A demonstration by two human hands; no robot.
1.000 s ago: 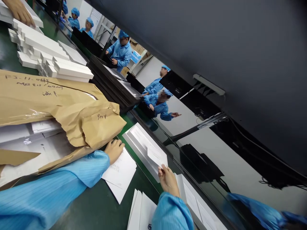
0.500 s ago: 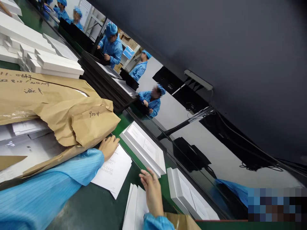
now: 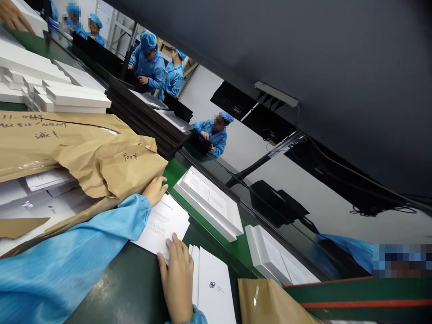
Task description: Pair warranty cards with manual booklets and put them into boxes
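Observation:
My left hand (image 3: 155, 190) rests with curled fingers on the far edge of a small stack of white printed cards (image 3: 162, 222), next to torn brown wrapping paper (image 3: 101, 157). My right hand (image 3: 177, 276) lies flat on the near corner of the same cards, fingers together. Right of it sits a second stack of white booklets with a small logo (image 3: 214, 288). An open white box (image 3: 211, 202) holding a paper insert lies on the green belt just beyond. Another white box (image 3: 275, 261) follows it to the right.
Brown paper covers stacks of white sheets (image 3: 40, 198) at left. Long white boxes (image 3: 67, 96) and black trays (image 3: 148, 121) are piled further along. Several people in blue coats work beyond. A brown bag corner (image 3: 270, 301) lies at the bottom. A dark panel (image 3: 303, 45) hangs overhead.
My right hand left the insert in the open white box, drew back toward me and came down on the near corner of the cards. My left hand stayed on the cards.

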